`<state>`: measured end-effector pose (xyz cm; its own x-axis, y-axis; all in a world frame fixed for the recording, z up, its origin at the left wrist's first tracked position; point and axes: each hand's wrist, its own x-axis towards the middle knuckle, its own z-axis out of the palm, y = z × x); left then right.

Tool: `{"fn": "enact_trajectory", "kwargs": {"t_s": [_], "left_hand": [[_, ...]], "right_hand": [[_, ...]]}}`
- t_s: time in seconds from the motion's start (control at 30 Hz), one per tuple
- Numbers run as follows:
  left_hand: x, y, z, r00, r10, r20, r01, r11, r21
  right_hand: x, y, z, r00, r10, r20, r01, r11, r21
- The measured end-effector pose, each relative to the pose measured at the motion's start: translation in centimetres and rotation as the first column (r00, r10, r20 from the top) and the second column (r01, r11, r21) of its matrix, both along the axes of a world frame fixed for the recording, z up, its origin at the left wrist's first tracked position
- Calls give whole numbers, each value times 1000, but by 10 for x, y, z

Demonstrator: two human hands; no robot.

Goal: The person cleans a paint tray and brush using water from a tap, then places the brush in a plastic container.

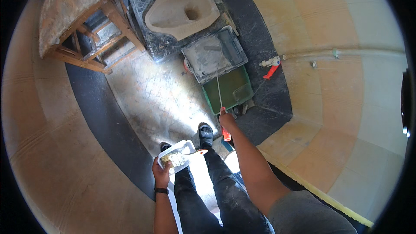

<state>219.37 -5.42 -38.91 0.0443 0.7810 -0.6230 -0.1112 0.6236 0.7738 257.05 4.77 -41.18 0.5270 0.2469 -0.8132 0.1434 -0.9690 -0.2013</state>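
My left hand [161, 174] is closed on the edge of a small white plastic tray [186, 145], held low in front of my legs. Across that tray lies a paintbrush [175, 160] with pale bristles, its handle reaching past the right rim. My right hand [227, 120] grips a red-handled tool [226, 136] with a long thin metal rod. The rod points away from me over a green tub [210, 99] of murky liquid, towards a dusty grey tray [211, 54] at the tub's far side. I cannot make out the rod's far tip.
Beyond the grey tray is a dusty squat toilet [182, 11]. A worn wooden stool [73, 6] stands at the far left. On the right wall are a tap with a red lever [271, 71] and a pipe [364, 53]. Dark tiles [102, 104] edge the pale floor [147, 91].
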Motion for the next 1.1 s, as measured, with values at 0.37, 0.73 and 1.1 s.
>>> {"fn": "enact_trajectory", "kwargs": {"t_s": [0.37, 0.73, 1.1], "left_hand": [[-6, 3, 25, 998, 37, -52, -37, 999, 5], [-5, -2, 15, 999, 35, -31, -37, 998, -44], [3, 11, 19, 1000, -17, 2, 17, 999, 39]], "right_hand": [[15, -98, 56, 893, 382, 237, -405, 912, 56], [-7, -95, 7, 910, 372, 181, -348, 925, -151], [42, 4, -49, 863, 440, 250, -485, 859, 162]]}}
